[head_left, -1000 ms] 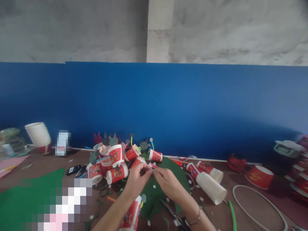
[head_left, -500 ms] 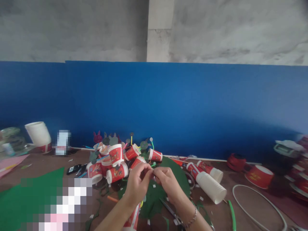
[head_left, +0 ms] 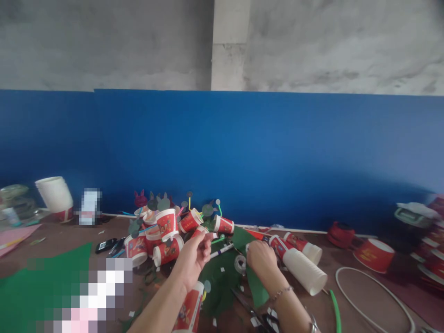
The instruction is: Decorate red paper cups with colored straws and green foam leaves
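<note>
My left hand (head_left: 194, 260) is raised at the middle of the table with its fingers curled; a small whitish bit shows at its fingertips, too small to name. To its right, my right hand (head_left: 262, 258) is closed on a sheet of green paper (head_left: 257, 289), lifting its edge. A roll of tape (head_left: 240, 264) and a white marker (head_left: 222, 250) lie between the hands. Below my left wrist, a red paper cup (head_left: 190, 309) stands beside a grey disc and a bit of yellow straw. Dark scissors (head_left: 245, 303) lie near my right forearm.
Red paper cups (head_left: 166, 223) with straws and grey cut-outs are heaped at centre left. A stack of white cups (head_left: 305, 272) lies on the right, near a pale hoop (head_left: 376, 296) and a red bowl (head_left: 373, 254). A blue panel (head_left: 243, 152) stands behind.
My hands have come apart; the right moved right and took hold of the green paper, which is now lifted. The tape roll and marker have come into view.
</note>
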Action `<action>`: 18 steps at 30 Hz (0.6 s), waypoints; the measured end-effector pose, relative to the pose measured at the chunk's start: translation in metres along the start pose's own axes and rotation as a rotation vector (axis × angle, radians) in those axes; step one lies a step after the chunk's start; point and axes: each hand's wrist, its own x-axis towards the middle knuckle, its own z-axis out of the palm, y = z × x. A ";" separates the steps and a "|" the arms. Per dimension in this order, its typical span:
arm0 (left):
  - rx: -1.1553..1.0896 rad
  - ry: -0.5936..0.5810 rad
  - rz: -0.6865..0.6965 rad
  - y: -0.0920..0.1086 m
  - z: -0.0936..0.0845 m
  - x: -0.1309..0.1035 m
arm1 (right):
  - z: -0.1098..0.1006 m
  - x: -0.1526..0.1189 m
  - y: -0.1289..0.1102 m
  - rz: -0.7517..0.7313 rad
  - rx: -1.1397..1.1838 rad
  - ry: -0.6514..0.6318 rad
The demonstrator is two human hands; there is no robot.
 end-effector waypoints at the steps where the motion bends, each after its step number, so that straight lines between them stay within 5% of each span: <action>1: -0.003 0.005 -0.012 -0.001 0.000 0.001 | -0.002 0.000 -0.001 -0.004 0.000 0.015; 5: 0.042 0.040 -0.042 -0.002 0.000 0.001 | -0.009 -0.007 -0.023 -0.160 0.483 0.074; 10: 0.109 0.039 -0.047 -0.005 0.002 -0.002 | -0.010 -0.022 -0.052 -0.098 1.119 -0.149; 18: 0.180 -0.015 -0.013 -0.009 0.002 -0.004 | -0.007 -0.026 -0.054 -0.047 1.245 -0.196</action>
